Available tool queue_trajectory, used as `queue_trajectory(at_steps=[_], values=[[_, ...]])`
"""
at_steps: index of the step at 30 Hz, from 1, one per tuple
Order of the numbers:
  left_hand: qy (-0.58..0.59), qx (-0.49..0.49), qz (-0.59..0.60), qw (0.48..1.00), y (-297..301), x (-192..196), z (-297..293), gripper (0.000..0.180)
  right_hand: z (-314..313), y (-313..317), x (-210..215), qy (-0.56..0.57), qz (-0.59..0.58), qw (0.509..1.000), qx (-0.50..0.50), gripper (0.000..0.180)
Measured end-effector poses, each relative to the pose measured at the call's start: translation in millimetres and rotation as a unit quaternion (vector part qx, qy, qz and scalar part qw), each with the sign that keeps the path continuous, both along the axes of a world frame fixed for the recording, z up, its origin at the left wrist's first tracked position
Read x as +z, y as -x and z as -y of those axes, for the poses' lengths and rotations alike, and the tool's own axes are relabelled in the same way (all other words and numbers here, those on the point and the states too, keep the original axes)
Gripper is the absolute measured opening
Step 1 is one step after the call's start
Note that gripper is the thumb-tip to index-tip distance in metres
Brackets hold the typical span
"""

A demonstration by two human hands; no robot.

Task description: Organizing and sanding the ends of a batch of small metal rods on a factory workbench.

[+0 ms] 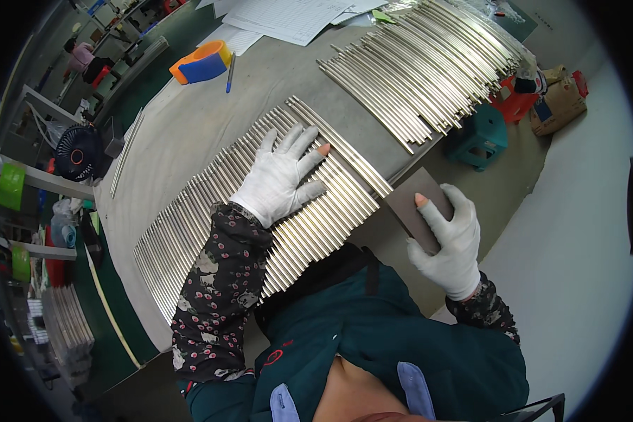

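Note:
A row of shiny metal rods (190, 225) lies side by side across the table in front of me. My left hand (280, 172), in a white glove with one bare fingertip, rests flat on these rods with its fingers spread. Just beyond it, a few rods (348, 155) lie slightly apart from the row. My right hand (451, 243), gloved the same way, grips a flat, dark grey rectangular block (413, 204) past the table's edge. The block's corner is close to the ends of those separate rods; whether it touches them I cannot tell.
A larger batch of metal rods (422, 70) covers the table's far right. Paper sheets (281, 21), an orange-and-blue tape dispenser-like object (202, 63) and a blue pen (230, 74) lie at the back. A teal stool (480, 137) stands beyond the right edge; a black fan (79, 151) is left.

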State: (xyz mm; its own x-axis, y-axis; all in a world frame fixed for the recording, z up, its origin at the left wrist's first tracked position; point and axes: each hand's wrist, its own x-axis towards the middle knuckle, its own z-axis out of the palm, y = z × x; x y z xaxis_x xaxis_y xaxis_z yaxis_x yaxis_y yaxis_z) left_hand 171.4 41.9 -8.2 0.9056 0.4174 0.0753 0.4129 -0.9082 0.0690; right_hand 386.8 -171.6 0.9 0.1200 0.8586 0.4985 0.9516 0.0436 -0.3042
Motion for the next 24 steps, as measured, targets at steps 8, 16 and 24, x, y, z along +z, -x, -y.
queue_trajectory(at_steps=[8, 16, 24], values=[[0.011, 0.006, 0.008, 1.0, -1.2, -0.2, 0.2, 0.064, -35.9, 15.9, -0.1, 0.023, 0.039, 0.999, 0.03, 0.061], [0.013, 0.017, 0.015, 1.0, 2.1, -1.2, 1.6, 0.064, -34.8, 13.2, 8.0, 0.045, 0.082, 0.994, 0.056, 0.055], [0.019, 0.014, 0.008, 1.0, -2.9, 5.3, 1.5, 0.064, -60.1, 20.9, 6.3, 0.031, 0.081, 0.995, 0.039, 0.055]])
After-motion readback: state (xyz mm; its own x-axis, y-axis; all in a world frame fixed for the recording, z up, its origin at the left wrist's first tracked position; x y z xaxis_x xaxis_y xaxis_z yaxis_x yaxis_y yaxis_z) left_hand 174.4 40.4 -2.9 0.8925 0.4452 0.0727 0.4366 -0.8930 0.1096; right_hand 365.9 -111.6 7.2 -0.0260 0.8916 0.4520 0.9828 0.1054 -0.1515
